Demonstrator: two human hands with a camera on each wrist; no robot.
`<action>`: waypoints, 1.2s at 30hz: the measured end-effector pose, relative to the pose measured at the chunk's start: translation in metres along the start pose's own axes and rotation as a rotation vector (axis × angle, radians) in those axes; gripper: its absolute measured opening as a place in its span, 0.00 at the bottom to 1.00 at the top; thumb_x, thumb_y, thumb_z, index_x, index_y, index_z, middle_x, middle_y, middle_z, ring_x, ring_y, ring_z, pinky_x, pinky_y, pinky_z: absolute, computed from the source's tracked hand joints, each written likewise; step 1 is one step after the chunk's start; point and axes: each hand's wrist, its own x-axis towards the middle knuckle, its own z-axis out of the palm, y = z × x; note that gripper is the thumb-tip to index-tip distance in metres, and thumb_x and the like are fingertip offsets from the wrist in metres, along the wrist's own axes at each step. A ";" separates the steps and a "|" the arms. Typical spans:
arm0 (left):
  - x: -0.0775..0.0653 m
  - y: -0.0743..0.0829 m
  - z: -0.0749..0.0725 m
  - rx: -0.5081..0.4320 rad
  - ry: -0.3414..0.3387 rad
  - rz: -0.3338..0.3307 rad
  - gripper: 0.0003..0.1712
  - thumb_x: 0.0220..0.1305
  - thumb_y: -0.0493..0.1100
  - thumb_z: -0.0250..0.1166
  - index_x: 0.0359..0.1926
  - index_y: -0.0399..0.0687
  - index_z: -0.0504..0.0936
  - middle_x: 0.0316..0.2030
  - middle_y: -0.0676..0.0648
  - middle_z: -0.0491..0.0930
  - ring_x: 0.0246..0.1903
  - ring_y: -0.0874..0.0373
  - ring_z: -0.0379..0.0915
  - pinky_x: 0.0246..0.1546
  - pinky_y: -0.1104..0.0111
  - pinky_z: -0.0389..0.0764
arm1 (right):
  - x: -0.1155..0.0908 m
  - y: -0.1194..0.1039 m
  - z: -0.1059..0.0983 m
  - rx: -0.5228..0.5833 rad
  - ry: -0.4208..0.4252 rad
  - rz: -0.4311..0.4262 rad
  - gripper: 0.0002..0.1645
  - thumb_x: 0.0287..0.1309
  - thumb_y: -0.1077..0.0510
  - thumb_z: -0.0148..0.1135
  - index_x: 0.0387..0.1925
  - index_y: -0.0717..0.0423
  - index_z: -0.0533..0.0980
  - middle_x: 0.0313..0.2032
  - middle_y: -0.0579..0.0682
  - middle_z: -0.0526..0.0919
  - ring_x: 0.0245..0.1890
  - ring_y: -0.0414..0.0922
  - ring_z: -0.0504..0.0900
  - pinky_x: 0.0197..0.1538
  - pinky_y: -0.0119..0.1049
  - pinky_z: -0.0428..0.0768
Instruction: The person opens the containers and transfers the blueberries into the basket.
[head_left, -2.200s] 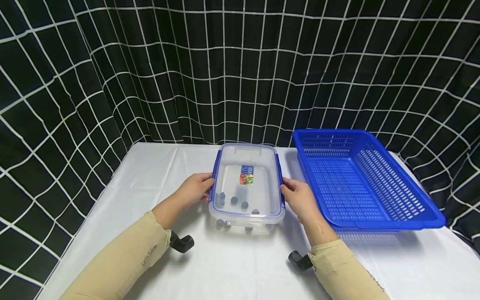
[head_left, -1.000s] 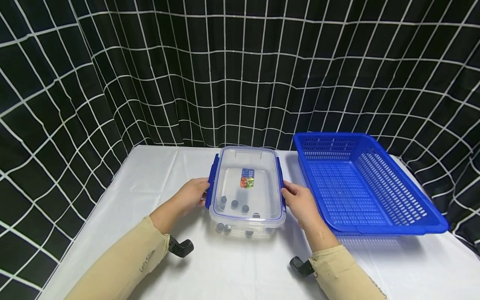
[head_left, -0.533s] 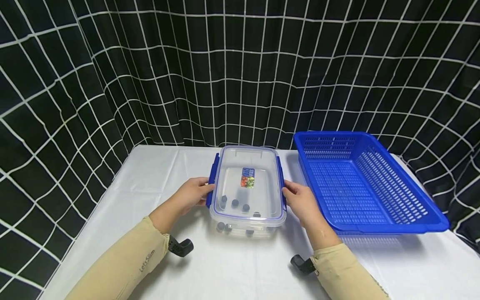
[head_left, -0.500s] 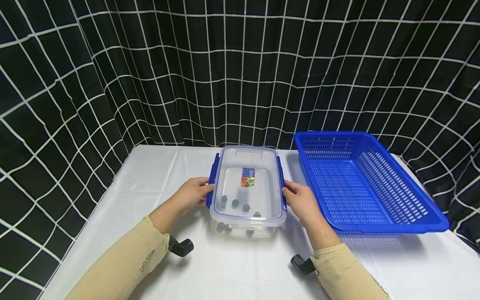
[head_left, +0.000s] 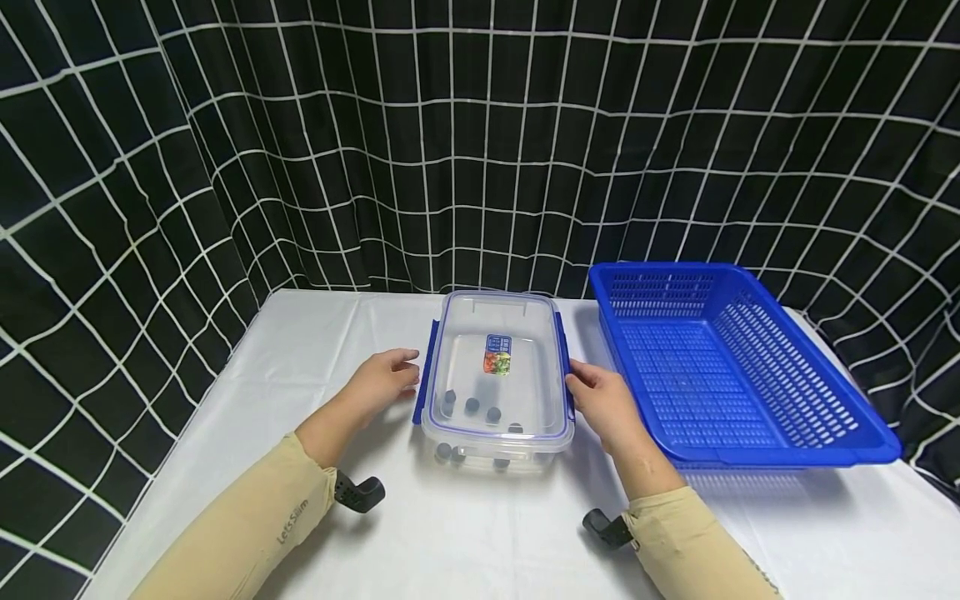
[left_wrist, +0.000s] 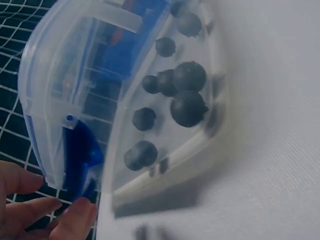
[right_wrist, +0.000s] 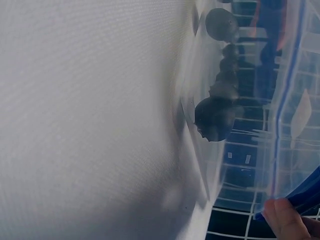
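Note:
A clear lidded food container (head_left: 498,333) with blue side latches sits on the white cloth. Several blueberries (head_left: 472,406) lie inside, mostly near its front; they show larger in the left wrist view as dark berries (left_wrist: 189,107). The left latch (head_left: 426,375) stands out from the side. My left hand (head_left: 378,385) is just left of it, fingers loosely spread and holding nothing. My right hand (head_left: 602,404) holds the container's right side at the right latch (head_left: 562,358); the right wrist view shows fingertips (right_wrist: 282,212) on the blue latch, the rest of that hand out of frame.
A large blue plastic basket (head_left: 697,454) with slotted walls stands right of the container, close to my right hand. A black curtain (head_left: 510,150) with white grid lines hangs behind and around the table. White cloth (head_left: 480,533) covers the tabletop.
The left latch, earlier flat against the container, now sticks outward. My left hand has let go of it and drawn slightly left. My right hand has stayed at the right latch.

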 end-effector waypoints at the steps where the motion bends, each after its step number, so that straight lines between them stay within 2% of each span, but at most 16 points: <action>1: 0.000 0.002 0.000 -0.006 0.001 0.004 0.25 0.65 0.36 0.50 0.62 0.32 0.63 0.52 0.33 0.72 0.52 0.43 0.70 0.52 0.58 0.76 | 0.000 0.000 0.000 0.002 -0.001 0.001 0.24 0.65 0.64 0.43 0.61 0.70 0.61 0.57 0.66 0.68 0.55 0.55 0.70 0.57 0.44 0.73; 4: -0.001 0.007 0.001 -0.056 0.005 0.009 0.23 0.66 0.36 0.51 0.61 0.33 0.65 0.55 0.35 0.70 0.53 0.43 0.69 0.53 0.58 0.75 | 0.000 0.000 0.000 -0.002 -0.004 0.003 0.24 0.65 0.64 0.43 0.61 0.70 0.61 0.58 0.66 0.68 0.56 0.55 0.70 0.57 0.44 0.73; 8: -0.004 0.015 0.006 -0.092 0.003 0.014 0.23 0.65 0.37 0.52 0.60 0.34 0.66 0.52 0.36 0.73 0.51 0.46 0.71 0.53 0.59 0.75 | -0.002 -0.002 -0.001 -0.004 -0.008 -0.002 0.24 0.66 0.64 0.43 0.61 0.70 0.60 0.58 0.66 0.68 0.56 0.56 0.70 0.57 0.45 0.73; 13: -0.004 0.018 0.011 -0.061 0.007 0.012 0.25 0.64 0.41 0.57 0.60 0.37 0.67 0.47 0.38 0.75 0.46 0.49 0.75 0.49 0.62 0.78 | -0.002 -0.002 -0.001 0.014 -0.013 -0.008 0.24 0.66 0.64 0.42 0.61 0.71 0.60 0.58 0.67 0.68 0.56 0.56 0.70 0.56 0.45 0.73; 16: -0.003 0.017 0.013 -0.009 0.023 -0.008 0.29 0.60 0.45 0.62 0.60 0.40 0.68 0.46 0.41 0.76 0.43 0.52 0.77 0.46 0.64 0.80 | -0.002 -0.001 -0.001 0.002 -0.010 -0.007 0.24 0.65 0.64 0.43 0.61 0.70 0.60 0.57 0.66 0.68 0.56 0.55 0.70 0.56 0.44 0.74; 20: -0.002 0.016 0.013 0.061 0.035 -0.041 0.33 0.54 0.44 0.67 0.61 0.44 0.68 0.45 0.43 0.76 0.37 0.53 0.79 0.42 0.65 0.81 | -0.001 -0.001 0.000 -0.015 -0.007 -0.007 0.24 0.66 0.64 0.43 0.61 0.69 0.61 0.57 0.65 0.69 0.55 0.54 0.71 0.56 0.44 0.74; 30: 0.001 0.016 0.015 0.069 0.038 -0.040 0.35 0.53 0.43 0.68 0.62 0.44 0.67 0.44 0.44 0.76 0.35 0.55 0.78 0.41 0.66 0.82 | 0.000 0.000 -0.001 0.007 -0.018 -0.010 0.24 0.66 0.64 0.42 0.62 0.70 0.60 0.58 0.66 0.68 0.55 0.54 0.71 0.56 0.43 0.75; 36: 0.000 0.015 0.014 0.094 0.036 -0.040 0.35 0.53 0.43 0.68 0.62 0.43 0.67 0.44 0.43 0.76 0.34 0.56 0.78 0.41 0.66 0.81 | 0.000 0.003 0.001 0.006 0.000 -0.022 0.23 0.66 0.65 0.40 0.61 0.70 0.61 0.54 0.67 0.71 0.49 0.52 0.74 0.51 0.39 0.78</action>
